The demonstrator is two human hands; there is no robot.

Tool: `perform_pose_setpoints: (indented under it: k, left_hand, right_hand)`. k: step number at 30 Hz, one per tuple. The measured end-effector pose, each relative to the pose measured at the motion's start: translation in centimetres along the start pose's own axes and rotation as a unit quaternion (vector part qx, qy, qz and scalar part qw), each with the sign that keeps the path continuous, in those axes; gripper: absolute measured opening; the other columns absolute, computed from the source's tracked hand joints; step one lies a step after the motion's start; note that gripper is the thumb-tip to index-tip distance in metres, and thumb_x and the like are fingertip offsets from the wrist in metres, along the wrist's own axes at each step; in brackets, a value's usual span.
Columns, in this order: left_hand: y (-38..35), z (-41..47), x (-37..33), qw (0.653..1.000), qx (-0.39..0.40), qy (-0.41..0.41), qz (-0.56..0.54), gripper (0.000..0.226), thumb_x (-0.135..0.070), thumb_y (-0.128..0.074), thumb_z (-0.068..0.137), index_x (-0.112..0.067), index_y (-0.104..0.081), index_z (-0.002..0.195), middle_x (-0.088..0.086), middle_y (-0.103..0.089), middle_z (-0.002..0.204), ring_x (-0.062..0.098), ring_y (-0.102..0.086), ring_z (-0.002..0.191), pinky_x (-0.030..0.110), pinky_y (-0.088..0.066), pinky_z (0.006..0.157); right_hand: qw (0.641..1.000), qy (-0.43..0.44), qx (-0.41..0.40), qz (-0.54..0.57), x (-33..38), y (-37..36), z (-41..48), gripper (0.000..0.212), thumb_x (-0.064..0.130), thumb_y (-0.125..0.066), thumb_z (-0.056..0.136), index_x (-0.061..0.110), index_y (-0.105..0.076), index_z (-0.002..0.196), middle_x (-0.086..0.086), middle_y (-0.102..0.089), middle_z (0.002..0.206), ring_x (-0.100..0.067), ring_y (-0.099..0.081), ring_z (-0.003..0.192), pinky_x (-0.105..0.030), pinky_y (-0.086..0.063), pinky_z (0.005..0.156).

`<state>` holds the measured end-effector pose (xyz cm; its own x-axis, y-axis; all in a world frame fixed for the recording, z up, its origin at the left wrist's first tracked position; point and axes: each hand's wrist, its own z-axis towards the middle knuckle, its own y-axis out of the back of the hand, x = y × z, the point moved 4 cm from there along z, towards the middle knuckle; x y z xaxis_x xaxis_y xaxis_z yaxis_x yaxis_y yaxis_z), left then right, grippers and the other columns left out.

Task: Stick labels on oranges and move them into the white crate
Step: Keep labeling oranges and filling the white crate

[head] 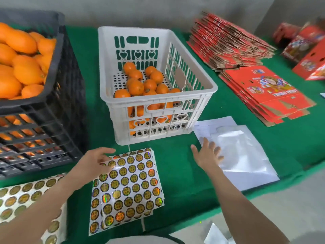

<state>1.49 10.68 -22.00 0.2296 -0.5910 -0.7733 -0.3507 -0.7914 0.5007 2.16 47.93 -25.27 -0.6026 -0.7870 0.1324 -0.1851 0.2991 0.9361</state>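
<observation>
The white crate [191,88] stands at the table's middle with several oranges [135,87] on its floor. A black crate [58,95] at the left is heaped with more oranges [21,67]. Sheets of round gold holographic labels [130,187] lie in front of the white crate. My left hand [95,162] touches the top left corner of the upper sheet with its fingers. Over the green cloth, right of the sheets, my right hand [207,154] hovers with fingers spread and holds nothing.
Another label sheet [22,196] lies at the near left under my forearm. White papers and a clear bag [241,152] lie to the right. Stacks of flat red fruit cartons [246,67] fill the far right. The table's front edge runs at the lower right.
</observation>
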Motion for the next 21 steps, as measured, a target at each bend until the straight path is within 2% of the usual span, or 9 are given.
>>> perform_pose_setpoints:
  k: [3,5,6,8,11,13,15,18,21]
  left_hand:
    - [0.5,-0.4,-0.8,0.996,0.001,0.002,-0.087,0.048,0.005,-0.078,0.071,-0.026,-0.067,0.105,0.007,-0.071,0.087,0.019,-0.070,0.078,0.021,-0.052,0.067]
    - [0.6,-0.7,-1.3,0.994,0.001,0.007,-0.106,0.043,0.004,-0.079,0.070,-0.028,-0.069,0.097,0.007,-0.071,0.086,0.022,-0.070,0.080,0.024,-0.052,0.070]
    - [0.6,-0.8,-1.5,0.994,0.002,0.008,-0.112,0.040,0.004,-0.078,0.070,-0.026,-0.069,0.095,0.007,-0.072,0.083,0.022,-0.070,0.078,0.023,-0.052,0.068]
    - [0.6,-1.0,-2.1,0.993,0.009,0.009,-0.114,0.035,0.005,-0.077,0.071,-0.023,-0.070,0.091,0.004,-0.074,0.077,0.019,-0.071,0.071,0.019,-0.052,0.061]
    - [0.8,-1.4,-2.7,0.992,0.017,0.008,-0.123,0.028,0.006,-0.077,0.071,-0.017,-0.071,0.087,0.003,-0.074,0.073,0.017,-0.071,0.066,0.020,-0.053,0.057]
    - [1.0,-1.8,-2.8,0.991,0.016,0.003,-0.134,0.026,0.008,-0.076,0.070,-0.015,-0.071,0.081,0.003,-0.074,0.071,0.017,-0.070,0.065,0.022,-0.053,0.058]
    - [1.3,-2.3,-2.9,0.988,0.013,-0.004,-0.154,0.024,0.008,-0.076,0.070,-0.015,-0.071,0.076,0.002,-0.073,0.070,0.016,-0.068,0.066,0.020,-0.052,0.061]
    - [1.9,-3.3,-2.4,0.968,0.008,0.025,-0.251,0.013,0.002,-0.074,0.072,-0.006,-0.072,0.082,0.011,-0.070,0.078,0.021,-0.062,0.073,0.025,-0.049,0.072]
    - [2.0,-3.9,-2.1,0.933,0.026,0.072,-0.353,0.026,-0.007,-0.066,0.079,0.011,-0.067,0.098,0.019,-0.070,0.091,0.025,-0.064,0.077,0.031,-0.053,0.075]
  right_hand:
    - [0.999,0.004,-0.034,0.036,0.3,1.6,-1.1,0.062,0.044,-0.039,0.096,0.017,-0.016,0.147,-0.010,-0.016,0.154,-0.033,-0.011,0.142,-0.054,-0.014,0.112]
    - [0.976,0.110,-0.136,0.131,2.4,2.9,-3.2,0.047,0.024,-0.050,0.095,0.006,-0.039,0.137,-0.014,-0.039,0.143,-0.031,-0.030,0.136,-0.044,-0.020,0.111]
    - [0.946,0.198,-0.172,0.190,4.2,3.5,-4.9,0.038,0.014,-0.056,0.092,0.001,-0.051,0.127,-0.016,-0.053,0.131,-0.031,-0.044,0.127,-0.036,-0.029,0.106]
    - [0.888,0.357,-0.130,0.260,8.1,4.2,-9.0,0.025,0.009,-0.062,0.087,0.002,-0.063,0.112,-0.011,-0.065,0.112,-0.020,-0.058,0.108,-0.021,-0.038,0.095]
    - [0.832,0.514,0.003,0.208,13.8,3.9,-13.2,0.025,0.013,-0.065,0.086,0.010,-0.064,0.111,-0.002,-0.064,0.116,-0.008,-0.051,0.108,-0.022,-0.034,0.099]
    - [0.821,0.547,0.041,0.159,16.6,3.5,-14.3,0.024,0.011,-0.065,0.085,0.010,-0.063,0.109,-0.002,-0.064,0.113,-0.016,-0.053,0.108,-0.029,-0.035,0.099]
    - [0.809,0.566,0.061,0.143,18.5,3.3,-15.1,0.016,0.006,-0.063,0.084,0.008,-0.064,0.100,-0.003,-0.067,0.102,-0.021,-0.058,0.098,-0.029,-0.040,0.089]
    - [0.805,0.550,0.111,0.192,19.5,3.0,-15.5,0.012,0.001,-0.062,0.084,0.010,-0.065,0.093,0.006,-0.064,0.091,-0.014,-0.059,0.093,-0.021,-0.043,0.083]
    - [0.803,0.525,0.133,0.249,19.7,3.2,-15.3,0.016,-0.001,-0.063,0.084,0.014,-0.066,0.090,0.012,-0.062,0.086,-0.006,-0.058,0.091,-0.007,-0.041,0.080]
